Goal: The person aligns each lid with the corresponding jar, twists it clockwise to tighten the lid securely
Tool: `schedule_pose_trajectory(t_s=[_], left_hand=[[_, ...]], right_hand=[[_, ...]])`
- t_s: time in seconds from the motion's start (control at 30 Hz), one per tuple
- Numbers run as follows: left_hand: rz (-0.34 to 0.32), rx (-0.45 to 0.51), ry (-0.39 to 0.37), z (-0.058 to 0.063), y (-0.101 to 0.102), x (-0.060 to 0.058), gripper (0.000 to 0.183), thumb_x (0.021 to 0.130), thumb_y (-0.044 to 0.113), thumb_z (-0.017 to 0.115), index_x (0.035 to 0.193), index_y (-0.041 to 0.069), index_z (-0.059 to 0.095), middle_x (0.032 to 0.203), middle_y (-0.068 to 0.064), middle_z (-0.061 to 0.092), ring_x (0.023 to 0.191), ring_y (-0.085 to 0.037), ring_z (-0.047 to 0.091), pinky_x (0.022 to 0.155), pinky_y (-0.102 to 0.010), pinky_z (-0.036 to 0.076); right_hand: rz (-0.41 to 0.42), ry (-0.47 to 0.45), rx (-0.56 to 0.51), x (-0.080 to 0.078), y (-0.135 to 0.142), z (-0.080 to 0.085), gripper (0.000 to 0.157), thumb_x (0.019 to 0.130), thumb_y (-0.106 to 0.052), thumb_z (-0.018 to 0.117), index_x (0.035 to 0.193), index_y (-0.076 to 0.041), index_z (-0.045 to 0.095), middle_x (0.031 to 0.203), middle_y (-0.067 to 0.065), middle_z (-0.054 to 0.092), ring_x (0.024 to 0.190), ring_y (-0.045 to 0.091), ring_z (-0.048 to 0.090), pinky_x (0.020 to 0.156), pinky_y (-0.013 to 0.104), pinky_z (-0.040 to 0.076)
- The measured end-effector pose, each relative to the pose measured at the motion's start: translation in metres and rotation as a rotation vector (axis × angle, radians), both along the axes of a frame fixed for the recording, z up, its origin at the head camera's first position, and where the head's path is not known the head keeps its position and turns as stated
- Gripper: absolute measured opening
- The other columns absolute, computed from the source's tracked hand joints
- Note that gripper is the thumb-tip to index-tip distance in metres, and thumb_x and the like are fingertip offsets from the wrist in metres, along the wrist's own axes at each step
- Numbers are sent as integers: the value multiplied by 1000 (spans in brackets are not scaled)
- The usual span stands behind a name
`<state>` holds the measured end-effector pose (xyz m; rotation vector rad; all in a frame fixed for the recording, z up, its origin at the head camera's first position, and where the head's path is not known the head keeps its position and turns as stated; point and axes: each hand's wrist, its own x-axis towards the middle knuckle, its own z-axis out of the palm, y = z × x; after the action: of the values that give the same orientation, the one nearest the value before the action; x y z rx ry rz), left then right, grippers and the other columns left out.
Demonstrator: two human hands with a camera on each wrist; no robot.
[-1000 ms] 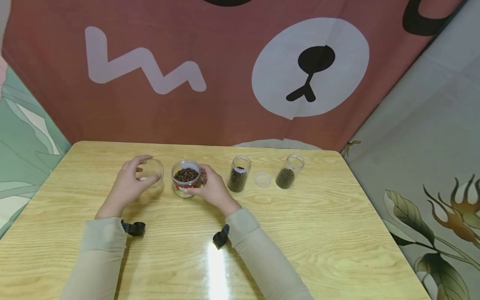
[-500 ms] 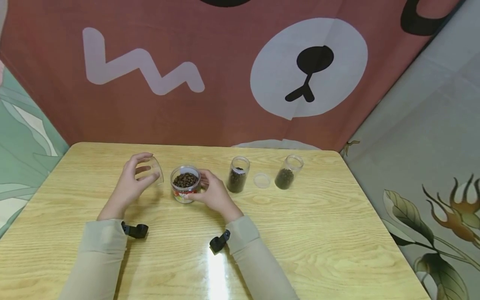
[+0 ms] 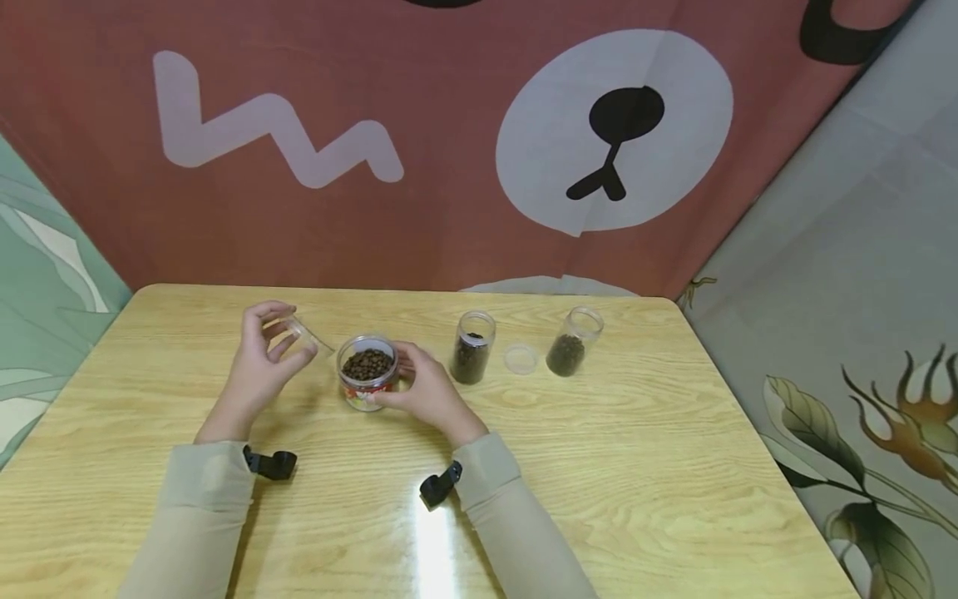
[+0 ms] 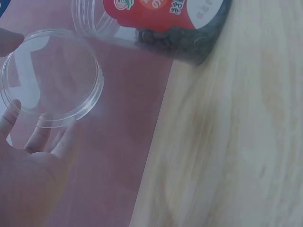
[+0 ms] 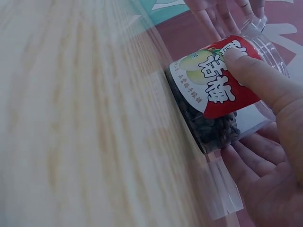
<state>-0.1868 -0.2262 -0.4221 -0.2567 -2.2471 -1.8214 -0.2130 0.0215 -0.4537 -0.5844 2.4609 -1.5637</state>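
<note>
Now the left hand [image 3: 262,353] is tilting the lid [image 4: 52,78], grasped in its fingers [image 4: 39,137], left of the still-uncovered jar [image 3: 367,370], which the right hand [image 3: 430,386] is gripping.

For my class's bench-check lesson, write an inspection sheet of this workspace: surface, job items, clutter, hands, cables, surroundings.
Surface: pale wood-grain table, with a bright glare patch.
Job's things: open, clear round plastic jar with a red label, holding dark brown pieces; clear round plastic lid, tilted, off the jar.
Clutter: tall, clear cylindrical jar with dark contents; similar jar further right; flat, clear round disc between them.
Hands: left hand pinches the lid; right hand grips the red-labelled jar.
Cables: nothing seen.
Surroundings: reddish-brown cartoon backdrop; green leaf-print backdrop, left; grey floral backdrop, right.
</note>
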Motion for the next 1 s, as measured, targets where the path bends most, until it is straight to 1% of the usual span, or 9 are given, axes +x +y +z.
schedule_pose_trajectory(t_s=[0.13, 0.33, 0.4, 0.47, 0.57, 0.63, 0.7, 0.87, 1.0], left_hand=[[-30, 57, -4, 1, 1, 1, 64, 93, -3, 68, 141, 13, 28, 140, 6, 35, 132, -19, 38, 106, -16, 40], [-78, 142, 11, 0, 0, 1, 59, 93, -6, 68, 132, 14, 28, 143, -4, 36, 135, -15, 42, 106, -15, 40], [-82, 132, 27, -1, 0, 1, 57, 92, -6, 69, 129, 13, 30, 145, -9, 37, 135, -13, 41, 106, -15, 40], [-83, 99, 35, -1, 0, 1, 53, 92, -4, 70, 127, 10, 33, 147, -12, 37, 136, -13, 41, 106, -16, 40], [-83, 40, 29, -1, 0, 2, 50, 92, -1, 72, 126, 6, 37, 151, -14, 37, 136, -13, 40, 107, -16, 39], [-96, 32, 14, 0, 0, 2, 49, 92, -2, 73, 125, 3, 38, 152, -14, 37, 137, -12, 40, 109, -17, 38], [-121, 56, 8, 0, 1, 1, 50, 90, -4, 74, 125, 1, 39, 154, -15, 37, 139, -12, 41, 111, -18, 37], [-201, 153, 12, -1, 3, -1, 52, 85, -14, 74, 124, -1, 42, 155, -17, 38, 141, -11, 43, 113, -20, 37], [-254, 173, 26, -6, 5, -2, 52, 82, -17, 75, 121, -5, 44, 155, -16, 41, 139, -9, 46, 112, -20, 38]], right_hand=[[5, 0, -7, 2, 0, 0, 85, 75, -16, 93, 147, -8, 49, 137, 10, 59, 124, 25, 61, 105, 26, 47], [18, 13, -21, 4, 0, -1, 85, 76, -13, 91, 148, -8, 48, 138, 11, 58, 124, 25, 60, 106, 25, 47], [21, 20, -28, 4, 0, -2, 85, 76, -13, 91, 149, -8, 47, 138, 11, 58, 125, 24, 60, 106, 24, 46], [29, 23, -39, 4, 0, -2, 85, 77, -11, 91, 149, -7, 47, 138, 11, 58, 125, 23, 59, 106, 24, 46], [44, 23, -60, 4, 1, -2, 85, 77, -9, 90, 150, -6, 46, 139, 12, 57, 127, 23, 58, 107, 23, 44], [55, 21, -73, 4, 3, -2, 84, 78, -8, 89, 150, -5, 45, 139, 12, 57, 128, 23, 57, 107, 22, 44], [60, 18, -84, 3, 4, -4, 83, 78, -8, 89, 149, -5, 46, 140, 12, 57, 129, 22, 57, 107, 21, 44], [53, 3, -112, 1, 8, -9, 80, 78, -7, 89, 148, -7, 49, 139, 11, 58, 129, 21, 57, 107, 22, 44], [45, -17, -137, -1, 9, -14, 77, 78, -7, 88, 146, -9, 52, 138, 10, 59, 128, 21, 58, 106, 22, 45]])
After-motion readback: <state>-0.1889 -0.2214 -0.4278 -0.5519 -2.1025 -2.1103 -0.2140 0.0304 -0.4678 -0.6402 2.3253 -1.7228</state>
